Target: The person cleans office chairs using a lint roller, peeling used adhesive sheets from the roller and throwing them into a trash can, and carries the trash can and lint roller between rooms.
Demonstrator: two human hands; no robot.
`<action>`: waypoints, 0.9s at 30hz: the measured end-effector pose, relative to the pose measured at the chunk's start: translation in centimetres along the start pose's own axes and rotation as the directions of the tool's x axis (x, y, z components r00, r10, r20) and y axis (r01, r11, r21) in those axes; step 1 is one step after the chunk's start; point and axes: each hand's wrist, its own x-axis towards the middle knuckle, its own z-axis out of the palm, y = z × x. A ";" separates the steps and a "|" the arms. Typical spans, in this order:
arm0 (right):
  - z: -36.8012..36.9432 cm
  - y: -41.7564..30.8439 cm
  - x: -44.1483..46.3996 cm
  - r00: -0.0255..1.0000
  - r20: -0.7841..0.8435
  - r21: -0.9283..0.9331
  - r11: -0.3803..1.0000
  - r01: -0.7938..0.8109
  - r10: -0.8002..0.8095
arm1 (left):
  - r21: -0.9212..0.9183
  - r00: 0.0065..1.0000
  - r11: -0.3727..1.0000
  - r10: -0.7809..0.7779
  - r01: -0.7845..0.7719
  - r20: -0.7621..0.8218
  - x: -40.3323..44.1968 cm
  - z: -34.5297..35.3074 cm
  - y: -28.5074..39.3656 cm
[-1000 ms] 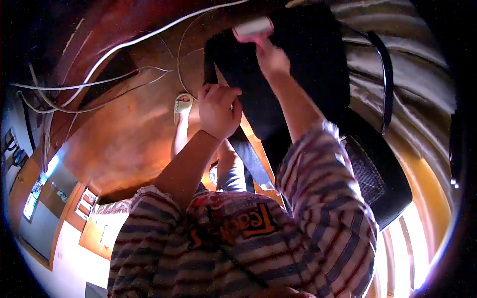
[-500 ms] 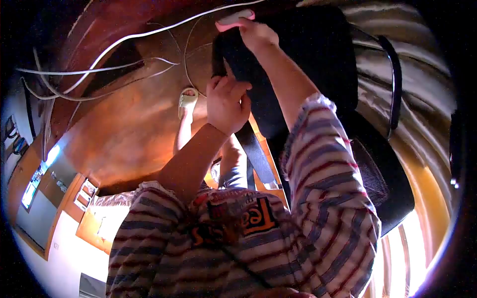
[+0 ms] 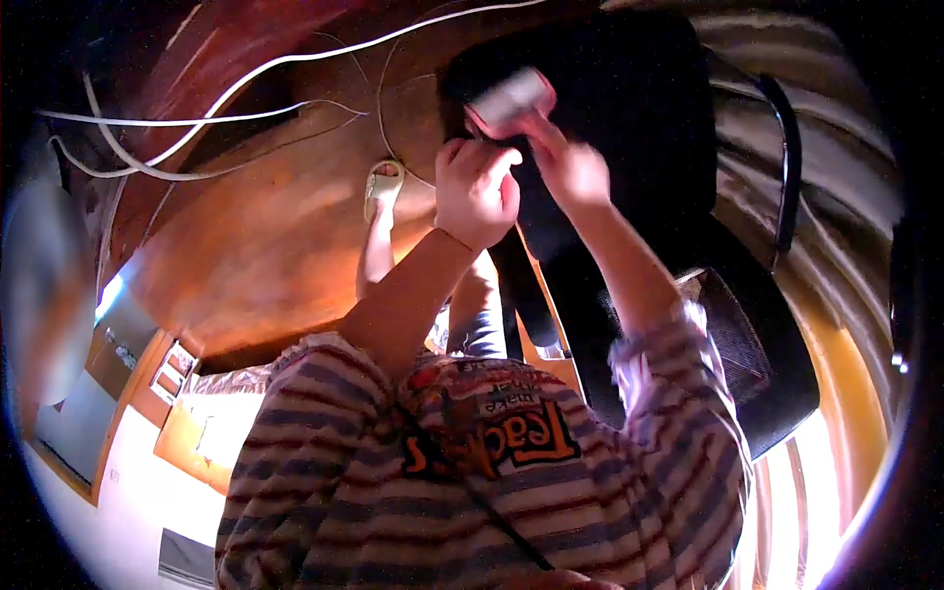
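Observation:
My right hand [image 3: 573, 175] grips the pink handle of a lint roller [image 3: 511, 101] with a white roll. The hand and roller are smeared by motion, over the dark seat of a black chair [image 3: 639, 108]. Just below the roll, near the chair's left edge, is my left hand [image 3: 479, 194], its back towards me. Its fingers are curled, and what they close on, if anything, is hidden. I cannot tell whether the roll touches the left fingertips or the chair.
White cables [image 3: 285, 61] hang across the upper left, above the brown floor [image 3: 246, 226]. My foot in a pale slipper [image 3: 384, 182] rests on that floor. A curved black armrest [image 3: 784, 157] stands at the right, before draped curtains [image 3: 836, 236].
My right hand has brought the lint roller down towards me and closer to my left hand. The left hand sits slightly farther right in view, and the camera view has shifted a little.

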 end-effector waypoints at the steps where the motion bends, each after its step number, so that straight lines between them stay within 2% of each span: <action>1: 0.4 -1.6 4.0 0.997 0.078 -0.001 1.000 -0.018 0.018 | 0.006 1.000 1.000 -0.013 0.013 0.000 0.0 0.2 0.0; 4: 4.3 -2.7 8.6 0.999 -0.013 0.035 0.999 0.041 -0.041 | 0.012 0.999 1.000 -0.029 0.029 0.014 -0.8 0.6 -0.4; 6: 5.5 -1.6 5.3 0.999 0.015 -0.058 0.998 0.038 -0.037 | -0.007 0.994 0.998 -0.059 0.059 -0.090 -0.3 0.5 -0.3; 7: 5.0 -1.0 2.5 0.996 -0.080 -0.031 0.999 0.027 -0.030 | -0.029 0.990 0.998 -0.055 0.052 -0.132 -0.5 0.8 -0.4; 8: 3.9 -0.1 0.1 0.996 0.070 -0.077 0.996 -0.045 0.050 | -0.015 0.991 0.998 -0.059 0.057 -0.117 -0.5 0.5 -0.3; 11: 2.8 4.3 -8.7 0.992 0.121 -0.166 0.986 -0.002 0.022 | -0.012 0.984 0.999 -0.031 0.029 -0.174 -0.6 0.4 -0.4; 12: 1.1 5.5 -10.7 0.965 0.254 -0.199 0.980 -0.016 0.068 | -0.020 0.981 0.999 -0.032 0.028 -0.192 -0.8 0.4 -0.6; 14: -1.8 8.1 -14.5 0.909 0.404 -0.223 0.975 -0.016 0.108 | 0.021 0.981 0.998 -0.048 0.053 -0.189 -0.9 0.4 -0.6; 16: -3.0 8.8 -14.9 0.912 0.410 -0.294 0.951 0.094 0.037 | 0.013 0.981 0.999 -0.044 0.048 -0.188 -0.9 0.5 -1.0; 18: -3.4 4.8 -10.0 0.964 0.238 -0.110 0.983 0.150 -0.120 | 0.011 0.980 0.998 -0.052 0.055 -0.192 -1.1 0.6 -1.0; 20: -0.4 1.7 -4.7 0.952 0.213 -0.121 0.961 0.249 -0.220 | 0.013 0.982 0.996 -0.081 0.084 -0.173 -1.1 0.6 -1.0; 22: 3.9 0.1 -1.4 0.954 0.092 -0.018 0.957 0.289 -0.286 | 0.058 0.989 0.996 -0.055 0.064 -0.138 -0.9 0.3 -0.9; 25: 3.9 0.5 -3.2 0.957 0.158 0.045 0.970 0.239 -0.243 | 0.052 0.989 0.997 -0.048 0.055 -0.139 -0.9 0.7 -1.1; 26: 4.1 1.4 -5.5 0.951 0.195 -0.025 0.968 0.248 -0.238 | 0.047 0.988 0.998 -0.034 0.041 -0.151 -1.0 0.8 -1.3; 27: 3.2 2.3 -7.7 0.935 0.289 0.027 0.978 0.209 -0.207 | 0.037 0.988 0.999 -0.023 0.029 -0.156 -0.9 0.7 -1.4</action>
